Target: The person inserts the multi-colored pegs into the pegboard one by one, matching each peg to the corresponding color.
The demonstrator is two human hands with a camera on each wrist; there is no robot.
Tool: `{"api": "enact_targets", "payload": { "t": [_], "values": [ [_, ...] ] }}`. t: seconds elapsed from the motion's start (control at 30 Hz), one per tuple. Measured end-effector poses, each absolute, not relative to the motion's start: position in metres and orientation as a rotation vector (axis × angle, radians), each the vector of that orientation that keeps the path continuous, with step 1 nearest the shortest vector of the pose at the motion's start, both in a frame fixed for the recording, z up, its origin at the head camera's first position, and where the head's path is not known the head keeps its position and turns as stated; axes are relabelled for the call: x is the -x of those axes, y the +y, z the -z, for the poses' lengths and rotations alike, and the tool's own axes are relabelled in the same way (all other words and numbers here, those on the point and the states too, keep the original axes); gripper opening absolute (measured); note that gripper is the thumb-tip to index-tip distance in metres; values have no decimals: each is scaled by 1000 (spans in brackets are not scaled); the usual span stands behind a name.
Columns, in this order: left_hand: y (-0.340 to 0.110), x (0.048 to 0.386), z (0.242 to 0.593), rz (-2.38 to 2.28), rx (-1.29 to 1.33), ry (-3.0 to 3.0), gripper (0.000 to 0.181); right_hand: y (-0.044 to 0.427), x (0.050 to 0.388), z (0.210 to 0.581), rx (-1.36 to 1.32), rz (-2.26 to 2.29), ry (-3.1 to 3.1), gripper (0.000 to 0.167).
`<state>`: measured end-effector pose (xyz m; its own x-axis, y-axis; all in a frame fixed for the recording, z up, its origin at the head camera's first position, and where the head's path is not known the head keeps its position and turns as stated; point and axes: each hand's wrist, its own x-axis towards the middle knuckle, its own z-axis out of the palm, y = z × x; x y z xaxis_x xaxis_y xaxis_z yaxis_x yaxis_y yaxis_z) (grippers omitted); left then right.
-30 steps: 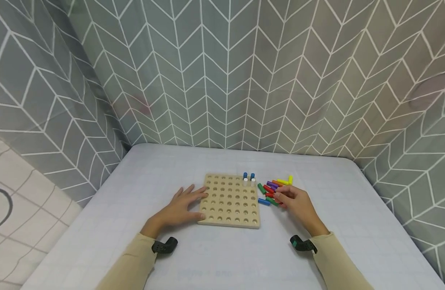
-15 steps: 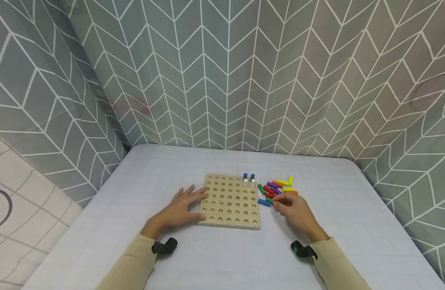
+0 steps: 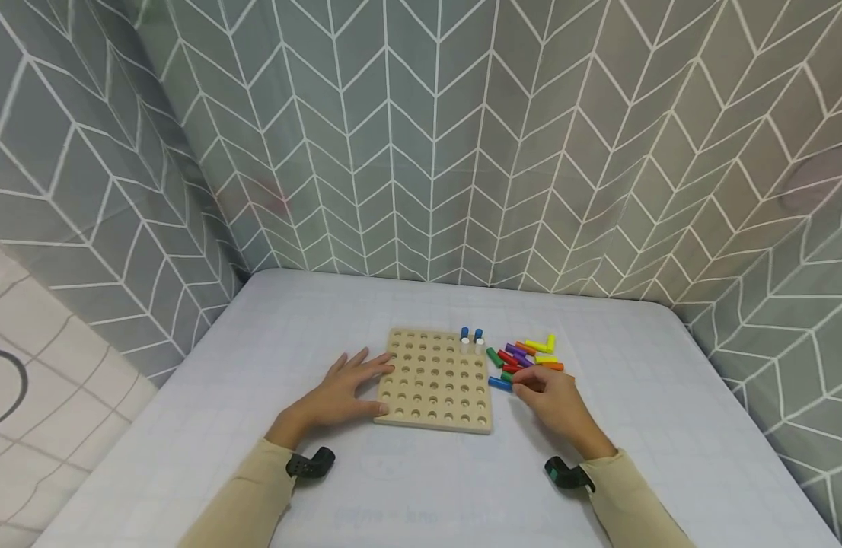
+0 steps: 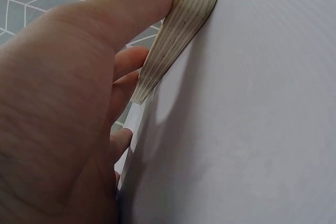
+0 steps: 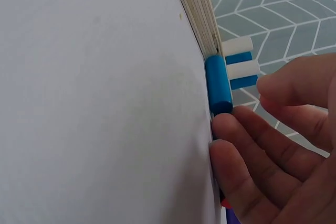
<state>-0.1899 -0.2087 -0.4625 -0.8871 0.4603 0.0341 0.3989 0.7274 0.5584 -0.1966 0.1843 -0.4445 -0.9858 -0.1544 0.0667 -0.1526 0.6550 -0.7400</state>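
A wooden pegboard (image 3: pixel 421 384) lies on the white table. Two blue pegs (image 3: pixel 464 332) and two white pegs (image 3: pixel 465 345) stand in its far right corner. My left hand (image 3: pixel 346 388) rests on the board's left edge, fingers spread; the left wrist view shows the thumb against the layered board edge (image 4: pixel 178 24). My right hand (image 3: pixel 551 396) is at the near side of a pile of coloured pegs. Its fingertips are at the end of a loose blue peg (image 5: pixel 218 83) lying beside the board's right edge. Thumb and fingers stay apart in the right wrist view.
Right of the board lie loose pegs: green (image 3: pixel 495 357), red (image 3: pixel 508 357), purple (image 3: pixel 515 349), orange (image 3: pixel 553 366) and yellow (image 3: pixel 550 343). A patterned grey curtain (image 3: pixel 428 152) hangs behind the table (image 3: pixel 393 487). Both wrists wear black devices (image 3: pixel 568 473).
My right hand has moved left and slightly nearer, from over the red and green pegs to the loose blue peg, uncovering yellow and orange pegs. My left hand stays on the board.
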Motion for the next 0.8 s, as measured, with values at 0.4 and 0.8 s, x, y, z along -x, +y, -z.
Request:
{"api": "enact_targets", "payload": {
  "t": [0.4, 0.8],
  "values": [
    [-208, 191, 464, -880, -713, 2817, 74, 173, 197, 441, 322, 1184, 2920, 11],
    [-209, 191, 467, -876, -713, 2825, 75, 165, 204, 442, 370, 1041, 2946, 12]
  ]
}}
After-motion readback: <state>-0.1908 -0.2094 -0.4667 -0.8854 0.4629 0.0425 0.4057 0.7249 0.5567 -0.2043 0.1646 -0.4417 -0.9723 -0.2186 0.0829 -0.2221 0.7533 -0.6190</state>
